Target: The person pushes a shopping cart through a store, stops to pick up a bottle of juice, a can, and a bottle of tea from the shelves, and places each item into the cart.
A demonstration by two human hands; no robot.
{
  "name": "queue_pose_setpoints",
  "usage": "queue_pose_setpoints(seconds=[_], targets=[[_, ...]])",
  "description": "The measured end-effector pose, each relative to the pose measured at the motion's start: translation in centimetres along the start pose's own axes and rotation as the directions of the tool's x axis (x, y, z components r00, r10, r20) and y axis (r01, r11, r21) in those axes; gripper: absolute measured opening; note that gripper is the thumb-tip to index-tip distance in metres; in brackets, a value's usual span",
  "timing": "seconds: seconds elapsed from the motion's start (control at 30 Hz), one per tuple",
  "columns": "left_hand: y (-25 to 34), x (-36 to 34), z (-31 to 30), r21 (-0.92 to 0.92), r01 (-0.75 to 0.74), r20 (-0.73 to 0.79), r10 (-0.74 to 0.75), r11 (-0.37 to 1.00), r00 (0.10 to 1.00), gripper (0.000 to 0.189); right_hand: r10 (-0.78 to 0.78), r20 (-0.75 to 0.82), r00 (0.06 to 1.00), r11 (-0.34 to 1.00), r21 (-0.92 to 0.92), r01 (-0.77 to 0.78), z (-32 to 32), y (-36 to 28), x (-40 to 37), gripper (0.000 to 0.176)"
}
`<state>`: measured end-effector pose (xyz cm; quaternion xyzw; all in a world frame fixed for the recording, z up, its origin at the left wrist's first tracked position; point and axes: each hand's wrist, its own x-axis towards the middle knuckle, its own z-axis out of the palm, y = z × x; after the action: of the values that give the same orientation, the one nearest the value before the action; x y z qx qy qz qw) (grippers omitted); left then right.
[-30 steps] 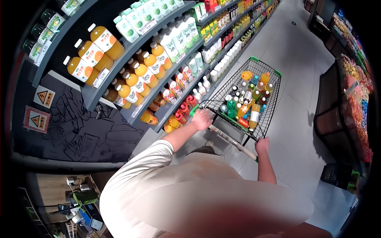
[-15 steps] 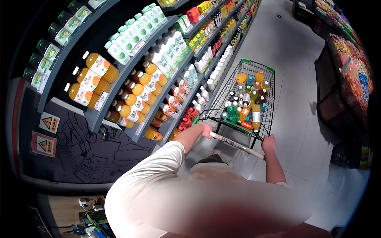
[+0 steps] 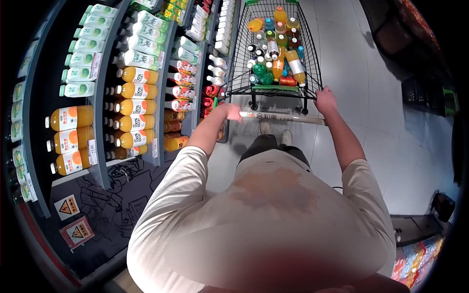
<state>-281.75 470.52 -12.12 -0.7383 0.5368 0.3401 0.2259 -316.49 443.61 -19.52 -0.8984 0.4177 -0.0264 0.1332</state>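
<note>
A wire shopping cart (image 3: 312, 63) with green corners stands in front of me. Its pale handlebar (image 3: 283, 117) runs across at waist height. My left hand (image 3: 229, 112) is closed around the bar's left end, and my right hand (image 3: 326, 101) grips its right end. Inside the cart lie many drinks: an orange juice bottle (image 3: 295, 67) lying slanted, green bottles (image 3: 266, 78), a red can (image 3: 287, 81) and several dark-capped bottles. The fingers of both hands are partly hidden by the backs of the hands.
Shelves on my left hold orange juice bottles (image 3: 138, 93), pale green bottles (image 3: 80, 74) and red-labelled bottles (image 3: 181, 92). The cart's left side is close to the shelf edge. Grey floor tiles (image 3: 342, 63) lie to the right, with a black basket (image 3: 420, 93) beyond.
My view has turned, so the shelves now run nearly straight ahead and the cart appears higher in view. Both hands stay on the handlebar.
</note>
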Motion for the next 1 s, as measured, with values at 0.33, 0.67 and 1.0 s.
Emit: queue_pose_setpoints(seconds=[0.33,0.67,1.0], targets=[[0.1,1.2,-0.1,-0.081,0.066,0.064,-0.06,0.995,0.996,0.056,-0.003,0.018,1.0,0.999,0.033,0.003,-0.7,0.3,0.2,0.032],[1.4,-1.6,-1.1,-0.125,0.054,-0.043,-0.06,0.991,0.997,0.053,0.02,0.004,1.0,1.0,0.005,-0.02,0.2,-0.3,0.4,0.03],[1.4,-1.4,-0.1,-0.103,0.068,-0.079,-0.076,0.992,0.994,0.052,-0.006,0.003,1.0,0.999,-0.036,0.006,0.4,0.0,0.6,0.029]])
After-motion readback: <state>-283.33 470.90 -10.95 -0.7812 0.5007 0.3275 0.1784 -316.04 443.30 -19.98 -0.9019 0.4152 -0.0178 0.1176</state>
